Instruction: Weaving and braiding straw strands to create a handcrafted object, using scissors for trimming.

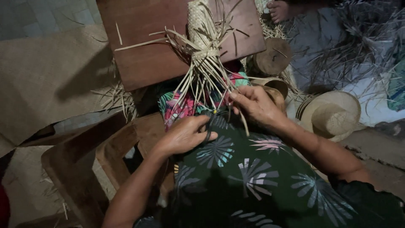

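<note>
A half-woven straw piece (201, 29) lies on a brown wooden board (143, 46), its loose pale strands (206, 78) fanning down toward my lap. My right hand (253, 104) pinches a few of those strand ends between thumb and fingers. My left hand (185, 135) rests on my dark leaf-print clothing (249, 169), its fingers curled around a thin dark loop-like object that I cannot identify.
A finished straw hat (331, 116) lies at right, with wooden hat blocks (272, 57) behind it. Loose straw (358, 46) is heaped at top right near another person's bare foot (278, 9). A wooden stool (80, 160) stands at left, and woven matting (46, 76) covers the floor.
</note>
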